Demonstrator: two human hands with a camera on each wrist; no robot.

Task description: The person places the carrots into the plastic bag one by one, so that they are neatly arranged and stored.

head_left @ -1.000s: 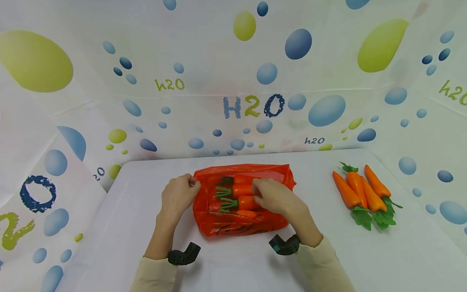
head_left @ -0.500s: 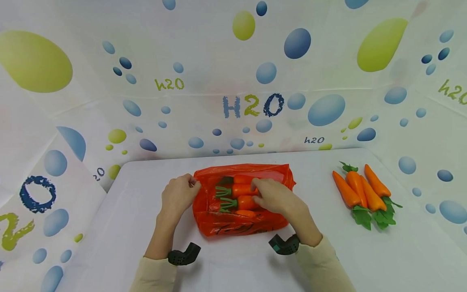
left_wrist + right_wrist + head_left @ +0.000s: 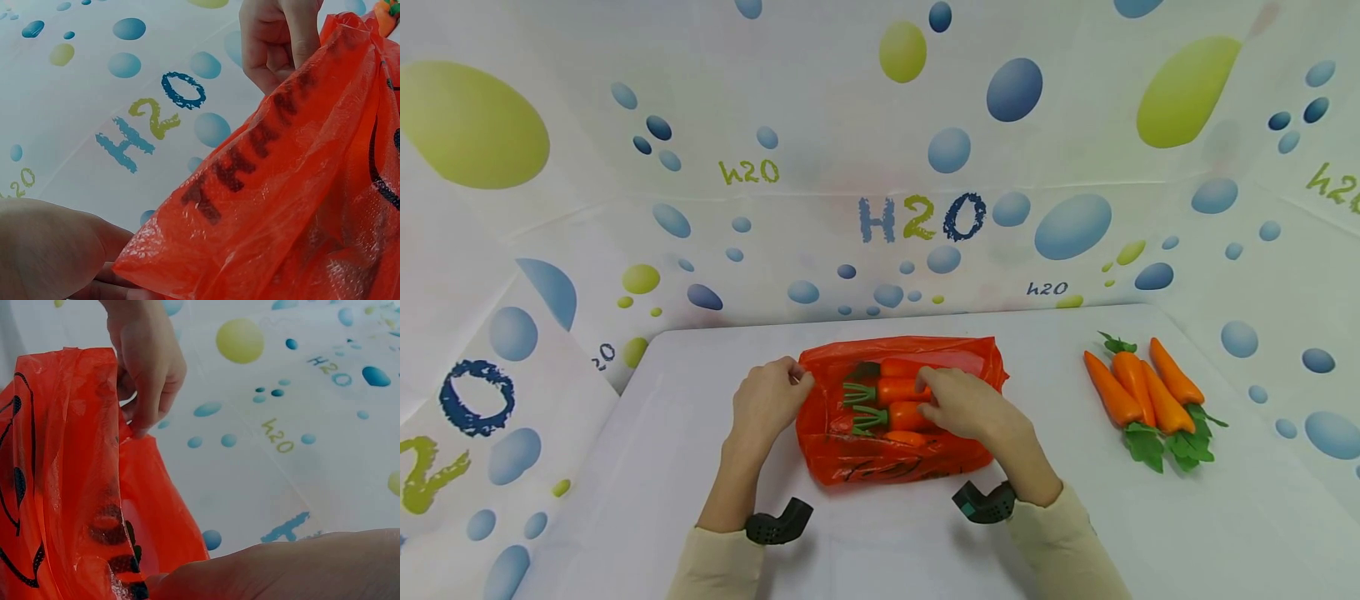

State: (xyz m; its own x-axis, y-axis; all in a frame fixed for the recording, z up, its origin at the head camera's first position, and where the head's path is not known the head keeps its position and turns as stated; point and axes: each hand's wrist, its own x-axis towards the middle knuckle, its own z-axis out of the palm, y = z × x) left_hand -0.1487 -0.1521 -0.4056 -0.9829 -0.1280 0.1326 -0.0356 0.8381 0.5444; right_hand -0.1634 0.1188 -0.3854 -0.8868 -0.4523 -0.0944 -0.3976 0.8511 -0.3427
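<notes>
A red plastic bag (image 3: 898, 467) lies mid-table with its mouth facing up; in the left wrist view, dark letters mark its side. Several carrots (image 3: 898, 390) with green stalks lie inside, stalks to the left. At the bag's left end, my left hand (image 3: 767, 396) pinches the edge, as the right wrist view also shows. My right hand (image 3: 966, 404) reaches over the opening from the right, fingers bent down around the thick ends of the middle carrots. Whether those fingers grip a carrot I cannot tell. The bag wall hides the right fingertips in the left wrist view.
To the right on the white table (image 3: 1225, 533) lies a group of several orange carrots (image 3: 1112, 392) with green leaves. Behind the table stands a white backdrop (image 3: 820, 100) with blue and green spots. Each wrist wears a black camera (image 3: 778, 522).
The right index finger has lifted slightly away from the thumb since a second ago, showing a bit more carrot between them. The left hand, bag and other carrots stay in place.
</notes>
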